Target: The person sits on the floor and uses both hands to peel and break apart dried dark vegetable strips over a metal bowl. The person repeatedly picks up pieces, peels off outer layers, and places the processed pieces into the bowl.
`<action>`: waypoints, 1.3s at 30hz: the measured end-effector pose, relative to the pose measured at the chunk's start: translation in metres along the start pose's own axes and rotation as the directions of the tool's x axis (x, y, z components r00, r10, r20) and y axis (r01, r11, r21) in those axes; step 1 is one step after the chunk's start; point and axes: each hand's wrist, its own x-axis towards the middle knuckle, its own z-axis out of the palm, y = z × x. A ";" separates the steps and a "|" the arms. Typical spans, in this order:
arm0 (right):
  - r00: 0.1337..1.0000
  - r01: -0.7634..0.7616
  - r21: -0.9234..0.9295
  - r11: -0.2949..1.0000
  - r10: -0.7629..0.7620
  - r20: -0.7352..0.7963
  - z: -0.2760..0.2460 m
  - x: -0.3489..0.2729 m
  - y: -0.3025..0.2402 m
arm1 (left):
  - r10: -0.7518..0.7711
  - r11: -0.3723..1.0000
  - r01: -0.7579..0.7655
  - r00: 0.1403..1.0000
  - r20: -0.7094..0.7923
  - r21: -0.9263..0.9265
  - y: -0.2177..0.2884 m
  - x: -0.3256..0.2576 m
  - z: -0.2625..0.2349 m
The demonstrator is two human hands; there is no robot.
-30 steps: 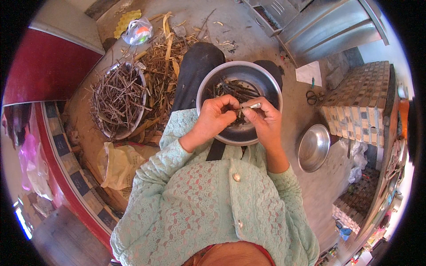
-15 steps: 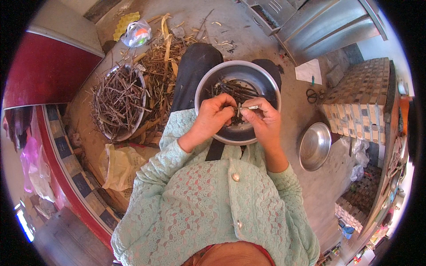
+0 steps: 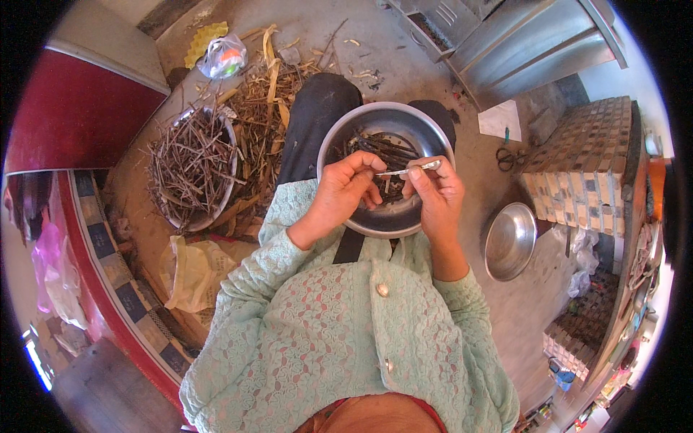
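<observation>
On my lap rests a grey metal bowl. Dark, thin stalks or pods lie inside it, together with small pale and dark bits. My right hand pinches a slim silvery tool like a small knife, its thin end pointing left. Just over the bowl, my left hand is closed, thumb and forefinger pinched at the tip of that tool. Whatever sits between those fingers is too small to make out.
A basin heaped with twigs stands at left, beside dry husks and stalks. An empty metal basin and scissors lie on the floor at right. A tiled brick structure rises beyond. A plastic bag lies at lower left.
My right hand has turned and shifted slightly right, so the slim tool shows at greater length. My left hand stays near the same spot, its lower fingers a little looser.
</observation>
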 end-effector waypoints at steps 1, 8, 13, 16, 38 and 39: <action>1.000 0.005 -0.008 1.000 -0.005 -0.004 -0.001 0.000 0.001 | -0.012 0.999 0.012 1.000 0.009 -0.044 0.001 0.000 0.000; 0.971 -0.030 -0.122 0.992 0.058 0.233 0.007 0.011 -0.022 | -0.004 1.000 0.004 1.000 0.030 0.007 0.020 -0.002 -0.001; 0.930 0.240 -0.392 0.888 -0.095 0.355 0.006 0.030 -0.043 | 0.153 0.988 -0.147 0.976 -0.156 0.045 0.041 -0.011 -0.025; 0.765 0.625 -0.669 0.403 -0.147 0.627 0.000 0.035 -0.047 | 0.306 0.947 -0.246 0.886 -0.348 0.207 0.053 -0.019 -0.055; 0.917 -0.050 -0.457 0.888 0.222 0.332 -0.016 0.030 -0.031 | 0.283 0.822 -0.260 0.959 0.032 0.506 0.041 -0.019 -0.019; 0.912 -0.085 -0.421 0.903 0.241 0.331 -0.014 0.029 -0.032 | 0.255 0.859 -0.240 0.967 0.027 0.453 0.039 -0.018 -0.015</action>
